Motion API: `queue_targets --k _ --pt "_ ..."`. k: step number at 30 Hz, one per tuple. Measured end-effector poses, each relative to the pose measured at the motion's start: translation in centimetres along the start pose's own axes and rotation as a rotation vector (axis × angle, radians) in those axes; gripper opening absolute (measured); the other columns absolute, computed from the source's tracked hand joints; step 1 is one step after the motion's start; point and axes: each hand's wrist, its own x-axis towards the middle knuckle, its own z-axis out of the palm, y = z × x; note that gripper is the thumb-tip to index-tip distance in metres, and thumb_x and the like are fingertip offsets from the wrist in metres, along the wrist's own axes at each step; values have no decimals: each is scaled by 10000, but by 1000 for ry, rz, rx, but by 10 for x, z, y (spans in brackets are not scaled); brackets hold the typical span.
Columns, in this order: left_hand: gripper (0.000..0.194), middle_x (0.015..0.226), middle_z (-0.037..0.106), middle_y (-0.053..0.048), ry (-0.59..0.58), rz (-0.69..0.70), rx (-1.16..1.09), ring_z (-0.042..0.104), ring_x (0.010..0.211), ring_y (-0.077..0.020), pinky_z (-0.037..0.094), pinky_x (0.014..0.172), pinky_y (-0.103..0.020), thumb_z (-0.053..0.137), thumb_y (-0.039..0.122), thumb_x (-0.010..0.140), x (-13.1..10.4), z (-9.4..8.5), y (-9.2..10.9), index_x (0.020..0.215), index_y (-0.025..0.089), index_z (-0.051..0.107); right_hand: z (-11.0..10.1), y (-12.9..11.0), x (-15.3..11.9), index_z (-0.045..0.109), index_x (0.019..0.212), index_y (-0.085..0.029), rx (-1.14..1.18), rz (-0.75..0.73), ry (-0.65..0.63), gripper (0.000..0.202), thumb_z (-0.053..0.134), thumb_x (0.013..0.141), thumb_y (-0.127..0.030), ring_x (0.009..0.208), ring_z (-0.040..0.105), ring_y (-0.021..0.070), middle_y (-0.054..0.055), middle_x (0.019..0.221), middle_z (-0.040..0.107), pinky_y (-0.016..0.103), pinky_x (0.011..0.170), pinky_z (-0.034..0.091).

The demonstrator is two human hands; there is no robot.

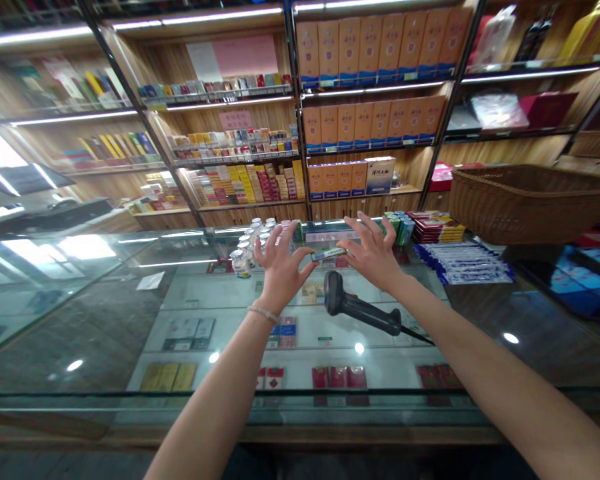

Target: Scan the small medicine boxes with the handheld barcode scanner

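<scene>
Above the glass counter, a slim green-and-white pack (329, 254) with a printed label is held lengthwise between my two hands. My left hand (281, 263) pinches its left end between thumb and finger, the other fingers raised. At the right end, my right hand (373, 252) grips it the same way, with its remaining fingers spread upward. Just below the pack, a black barcode scanner (360, 310) lies on the glass, its head to the left and its cable running under my right forearm. The pack and scanner do not appear to touch.
White-capped jars (241, 263) stand behind my left hand. To the right are blue-and-white packets (465, 263), stacked red-and-yellow packs (437, 227), green and blue tubes (403, 227) and a wicker basket (530, 203). Cigarette packs (339, 378) show beneath the glass counter (190, 293). Stocked shelves (365, 155) line the wall.
</scene>
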Motion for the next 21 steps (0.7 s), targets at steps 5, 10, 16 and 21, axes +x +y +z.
queue_targets --k 5,10,16,21 --pt "188 1634 465 -63 -21 -48 -19 339 1529 -373 113 1242 -691 762 467 881 0 0 3 1008 328 773 -9 -4 8 737 1180 -291 4 34 -80 248 593 994 -368 1545 285 337 91 1623 464 612 1239 64" --pt "184 1657 429 -72 -31 -103 -46 306 1545 -380 121 1244 -699 775 440 870 0 2 1 1004 315 771 -31 -13 15 625 1414 -297 59 129 -228 470 605 979 -471 1583 210 356 123 1691 356 627 1244 85" --pt "173 1669 411 -53 -34 -170 -84 287 1553 -373 115 1259 -685 754 423 885 -2 7 -4 1012 308 777 -54 -34 -13 234 1676 -217 174 283 -632 1095 553 833 -838 1616 -9 436 195 1758 96 727 1224 76" --pt "171 1658 428 -53 -9 -176 -99 304 1541 -373 116 1260 -680 748 425 891 -3 9 -5 1008 304 784 -57 -52 -36 78 1694 -194 238 312 -909 1290 613 741 -879 1607 -93 439 219 1740 -71 763 1210 7"
